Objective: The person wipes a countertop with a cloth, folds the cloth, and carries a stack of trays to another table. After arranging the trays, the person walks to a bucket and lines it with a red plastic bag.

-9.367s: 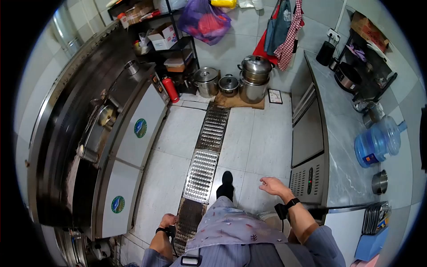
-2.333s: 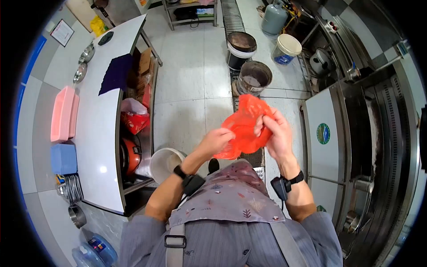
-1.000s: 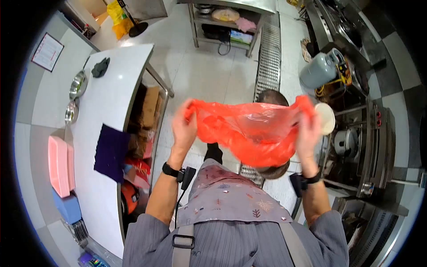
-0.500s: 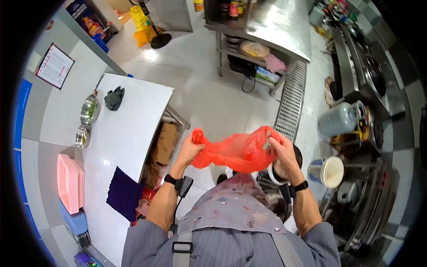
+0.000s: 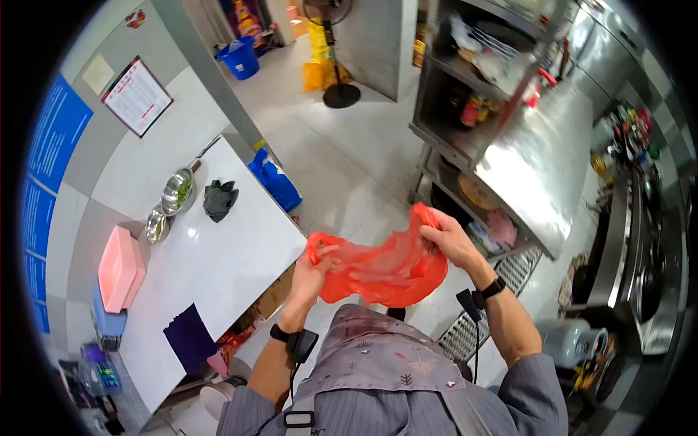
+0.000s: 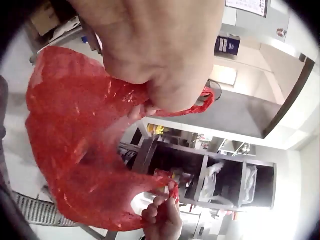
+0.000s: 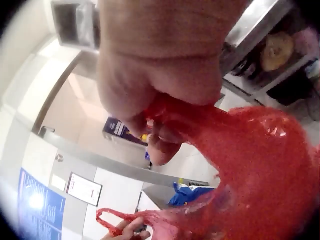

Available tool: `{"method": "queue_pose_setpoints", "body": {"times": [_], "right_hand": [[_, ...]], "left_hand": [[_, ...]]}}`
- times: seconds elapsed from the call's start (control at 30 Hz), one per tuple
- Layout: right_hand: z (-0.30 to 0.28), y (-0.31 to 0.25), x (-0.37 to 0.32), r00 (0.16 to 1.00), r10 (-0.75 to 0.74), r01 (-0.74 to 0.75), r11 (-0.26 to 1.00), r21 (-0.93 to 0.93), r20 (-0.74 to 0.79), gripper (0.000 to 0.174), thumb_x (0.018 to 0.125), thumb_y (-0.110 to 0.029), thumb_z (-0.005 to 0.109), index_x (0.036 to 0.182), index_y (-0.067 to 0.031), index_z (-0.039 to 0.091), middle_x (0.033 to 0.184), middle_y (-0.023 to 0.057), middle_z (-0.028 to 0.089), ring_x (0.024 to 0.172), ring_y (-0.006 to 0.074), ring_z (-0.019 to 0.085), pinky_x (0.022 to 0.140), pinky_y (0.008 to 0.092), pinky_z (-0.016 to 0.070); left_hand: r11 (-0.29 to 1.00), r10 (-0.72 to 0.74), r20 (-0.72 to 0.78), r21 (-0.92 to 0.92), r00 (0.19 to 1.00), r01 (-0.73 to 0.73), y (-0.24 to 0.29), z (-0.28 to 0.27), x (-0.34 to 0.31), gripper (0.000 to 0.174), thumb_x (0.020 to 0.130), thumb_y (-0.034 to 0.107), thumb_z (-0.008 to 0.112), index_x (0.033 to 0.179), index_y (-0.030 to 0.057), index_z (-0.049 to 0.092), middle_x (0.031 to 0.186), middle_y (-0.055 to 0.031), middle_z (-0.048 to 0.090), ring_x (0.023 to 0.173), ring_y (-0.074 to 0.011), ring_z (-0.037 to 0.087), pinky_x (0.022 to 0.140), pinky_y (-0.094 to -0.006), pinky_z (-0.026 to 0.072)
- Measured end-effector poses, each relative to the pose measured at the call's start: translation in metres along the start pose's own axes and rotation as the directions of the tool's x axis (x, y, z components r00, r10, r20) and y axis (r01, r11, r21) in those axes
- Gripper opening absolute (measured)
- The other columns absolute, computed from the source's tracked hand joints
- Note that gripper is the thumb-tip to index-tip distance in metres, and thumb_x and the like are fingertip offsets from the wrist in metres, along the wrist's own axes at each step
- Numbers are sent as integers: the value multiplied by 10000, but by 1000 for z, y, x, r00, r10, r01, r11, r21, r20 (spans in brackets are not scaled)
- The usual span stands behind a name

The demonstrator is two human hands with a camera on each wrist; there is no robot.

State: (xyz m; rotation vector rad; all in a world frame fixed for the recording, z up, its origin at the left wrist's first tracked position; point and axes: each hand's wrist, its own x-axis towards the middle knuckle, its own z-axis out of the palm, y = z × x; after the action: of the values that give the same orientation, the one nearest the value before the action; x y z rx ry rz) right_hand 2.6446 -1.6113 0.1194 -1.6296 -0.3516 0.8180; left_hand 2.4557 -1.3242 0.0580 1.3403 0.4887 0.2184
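Observation:
A thin red plastic bag [image 5: 385, 272] hangs stretched between both hands in front of the apron. The left hand [image 5: 311, 275] grips one handle end, and a loop of it sticks out past the fingers in the left wrist view. At the other end the right hand [image 5: 452, 240] pinches the opposite handle. The bag's mouth sags in a curve between them. In the right wrist view the red film [image 7: 260, 170] runs down from under the palm, with the left hand [image 7: 127, 230] at its far end.
A white table [image 5: 225, 269] stands at left with metal bowls [image 5: 177, 192], a dark crumpled cloth [image 5: 219, 200], pink trays [image 5: 120, 269] and a purple cloth [image 5: 190, 339]. Ahead right is a steel counter [image 5: 534, 174] with shelves. A fan [image 5: 340, 94] and a blue bucket [image 5: 238, 58] stand farther off.
Earlier the hands were free, facing another part of the kitchen. Then the bunched red bag appeared in both hands and was spread apart. The view has since swung toward the white table and fan.

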Motion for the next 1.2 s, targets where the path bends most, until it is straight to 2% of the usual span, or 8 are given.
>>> {"method": "queue_pose_setpoints", "body": {"times": [0.17,0.33,0.47,0.67,0.77,0.9,1.07,1.2], "right_hand": [[-11,-73,127,972,-204,204,979,11,118,584,990,-94,598,1554,-86,450,1046,32,716,748,119,665,637,273,523],[-6,-117,267,920,-357,345,933,100,161,554,1016,-51,562,1555,-59,434,1183,63,711,814,148,709,684,290,553],[15,-146,360,905,-379,371,925,77,195,533,1030,-39,549,1552,-55,441,1219,76,706,833,151,721,664,286,556],[28,-198,483,912,-311,349,931,-108,268,590,1038,-11,530,1609,-57,389,1229,100,697,869,164,745,612,278,558],[35,-219,533,909,-317,337,941,-31,269,613,1034,1,532,1622,-55,366,1189,104,710,835,161,747,600,273,561],[47,-242,591,893,-388,410,910,-56,229,621,1024,28,536,1617,-43,368,1176,118,723,783,162,742,582,266,559],[40,-258,671,886,-393,438,883,-166,246,626,1005,36,553,1606,-29,389,1215,135,722,781,151,735,607,270,569],[14,-256,759,843,-501,530,837,-138,198,692,972,47,592,1622,-27,365,1220,138,726,792,158,734,646,295,586]], "left_hand": [[996,37,-146,-78,989,-49,37,5,30,528,998,-68,530,1520,-32,452,1335,-152,714,1043,-211,738,881,-331,580],[988,97,-310,-84,946,-129,37,-22,94,182,1034,66,625,1162,-62,646,1045,-195,785,868,-212,754,777,-340,598],[981,3,-449,-174,894,-91,44,-51,169,204,1058,168,646,1014,-31,649,920,-203,783,791,-211,744,743,-342,597],[903,-25,-410,-401,912,-156,93,-77,284,344,1106,118,541,1403,-52,582,1349,-204,693,942,-233,755,890,-409,612],[939,124,-384,-253,915,-234,118,-94,321,730,1089,-6,474,1712,67,100,1720,-172,302,1177,-296,706,1043,-443,580],[949,237,-498,-64,834,-308,153,-114,369,743,1056,-105,451,1704,30,112,1773,-163,167,1227,-261,688,1045,-357,551],[952,303,-515,139,802,-271,194,-135,432,749,1059,-93,446,1703,28,83,1755,-173,236,1206,-243,696,1057,-354,538],[925,380,-525,233,761,-300,208,-145,521,721,1043,-107,422,1692,39,143,1747,-146,224,1232,-257,673,737,-258,669]]}}
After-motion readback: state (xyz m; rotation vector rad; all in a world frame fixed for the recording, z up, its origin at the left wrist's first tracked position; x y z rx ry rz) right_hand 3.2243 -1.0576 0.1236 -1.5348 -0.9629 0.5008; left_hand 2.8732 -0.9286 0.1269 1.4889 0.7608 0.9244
